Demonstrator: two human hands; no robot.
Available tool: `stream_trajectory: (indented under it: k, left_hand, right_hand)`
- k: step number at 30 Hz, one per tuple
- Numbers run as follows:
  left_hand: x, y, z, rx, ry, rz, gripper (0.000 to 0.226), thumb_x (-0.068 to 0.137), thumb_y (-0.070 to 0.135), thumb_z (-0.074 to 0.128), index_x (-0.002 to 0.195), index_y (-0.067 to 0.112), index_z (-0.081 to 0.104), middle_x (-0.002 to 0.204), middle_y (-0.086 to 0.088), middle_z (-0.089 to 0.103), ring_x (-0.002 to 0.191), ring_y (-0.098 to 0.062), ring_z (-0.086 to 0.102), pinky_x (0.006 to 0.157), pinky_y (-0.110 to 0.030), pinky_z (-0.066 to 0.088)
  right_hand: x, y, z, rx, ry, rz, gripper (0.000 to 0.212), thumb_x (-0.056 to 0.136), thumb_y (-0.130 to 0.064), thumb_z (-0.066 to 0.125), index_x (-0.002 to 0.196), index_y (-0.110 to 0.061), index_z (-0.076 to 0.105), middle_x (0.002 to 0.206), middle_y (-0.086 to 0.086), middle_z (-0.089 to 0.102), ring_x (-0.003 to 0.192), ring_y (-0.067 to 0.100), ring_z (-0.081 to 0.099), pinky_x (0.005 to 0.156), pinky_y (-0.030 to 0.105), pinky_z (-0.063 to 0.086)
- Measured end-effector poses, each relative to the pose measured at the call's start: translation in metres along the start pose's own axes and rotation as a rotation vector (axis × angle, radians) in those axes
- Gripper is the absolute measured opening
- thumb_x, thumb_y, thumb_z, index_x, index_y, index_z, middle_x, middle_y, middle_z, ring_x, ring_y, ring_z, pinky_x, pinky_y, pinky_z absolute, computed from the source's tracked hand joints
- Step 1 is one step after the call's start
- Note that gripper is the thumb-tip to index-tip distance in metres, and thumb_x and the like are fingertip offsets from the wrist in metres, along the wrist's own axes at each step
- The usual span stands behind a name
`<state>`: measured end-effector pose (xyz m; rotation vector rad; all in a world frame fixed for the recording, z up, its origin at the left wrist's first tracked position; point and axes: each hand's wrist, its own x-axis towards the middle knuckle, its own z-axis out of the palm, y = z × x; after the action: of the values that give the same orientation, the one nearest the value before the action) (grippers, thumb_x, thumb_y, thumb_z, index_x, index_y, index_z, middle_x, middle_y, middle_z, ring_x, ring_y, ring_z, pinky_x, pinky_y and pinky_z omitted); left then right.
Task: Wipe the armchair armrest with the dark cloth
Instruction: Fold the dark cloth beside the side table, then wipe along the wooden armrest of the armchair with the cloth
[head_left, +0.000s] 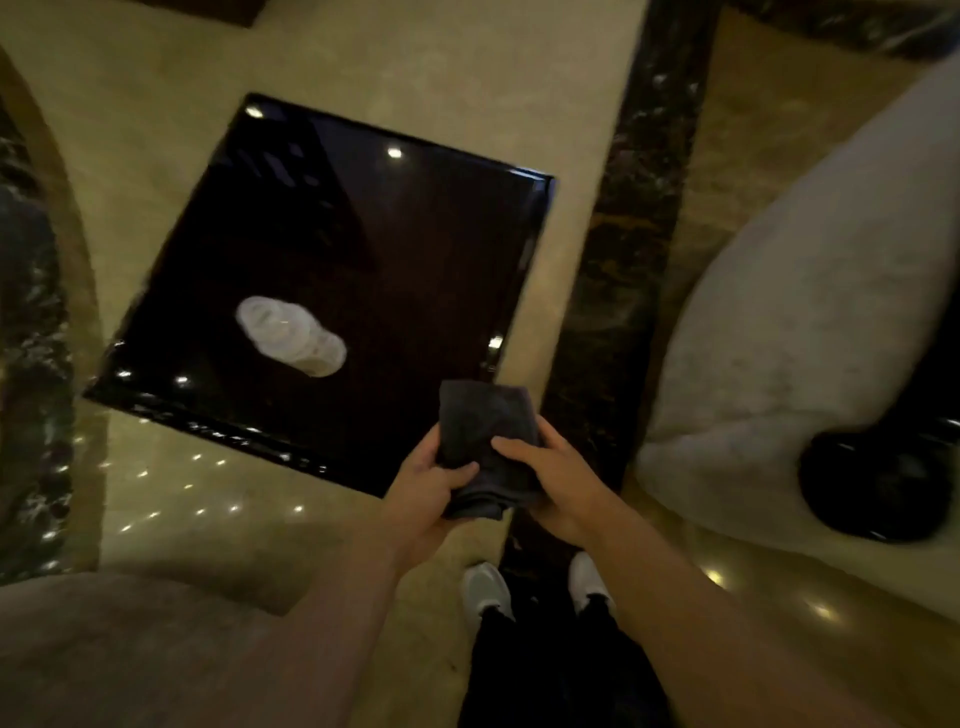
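Note:
A folded dark cloth is held in front of me with both hands, above the near corner of a black table. My left hand grips its left side with the thumb on top. My right hand holds its right side, fingers laid over the fold. A pale upholstered armchair stands to the right, with a glossy dark rounded armrest end at its near side, well apart from the cloth. The picture is blurred by motion.
A square glossy black table sits ahead with a clear glass object on it. Another pale upholstered seat fills the lower left. The polished marble floor has a dark inlaid strip. My white shoes show below.

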<state>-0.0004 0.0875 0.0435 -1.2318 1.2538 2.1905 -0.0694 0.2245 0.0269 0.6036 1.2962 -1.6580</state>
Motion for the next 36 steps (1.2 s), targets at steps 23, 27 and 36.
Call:
stream_trajectory:
  k: [23, 27, 36]
  left_hand:
    - [-0.037, -0.056, 0.299, 0.832, -0.39, 0.448, 0.109, 0.077, 0.012, 0.079, 0.159, 0.034, 0.011, 0.158, 0.011, 0.032, 0.141, -0.008, 0.036, 0.097, -0.018, 0.05]
    - [-0.025, -0.067, 0.287, 0.89, -0.564, 0.437, 0.137, 0.06, 0.028, 0.086, 0.153, 0.049, -0.013, 0.16, 0.032, 0.015, 0.141, 0.011, 0.028, 0.09, 0.0, 0.04]
    - [-0.014, -0.12, 0.298, 0.799, -0.264, 0.745, 0.109, 0.077, 0.034, 0.083, 0.154, 0.05, 0.008, 0.156, 0.018, 0.039, 0.134, 0.004, 0.047, 0.106, -0.024, 0.048]
  right_hand:
    - [-0.176, -0.078, -0.246, -1.528, 0.78, -0.697, 0.07, 0.1, -0.04, 0.041, 0.16, -0.018, 0.013, 0.168, 0.017, 0.005, 0.153, 0.038, -0.001, 0.122, 0.061, 0.011]
    - [-0.158, -0.086, -0.259, -1.799, 0.568, -0.859, 0.064, 0.1, -0.039, 0.028, 0.155, -0.007, 0.029, 0.168, 0.013, 0.012, 0.155, 0.032, -0.002, 0.123, 0.058, 0.003]
    - [-0.147, -0.063, -0.271, -1.508, 0.699, -0.806, 0.079, 0.093, -0.072, 0.034, 0.159, -0.03, 0.022, 0.17, 0.0, 0.008, 0.153, 0.039, -0.009, 0.121, 0.062, 0.012]
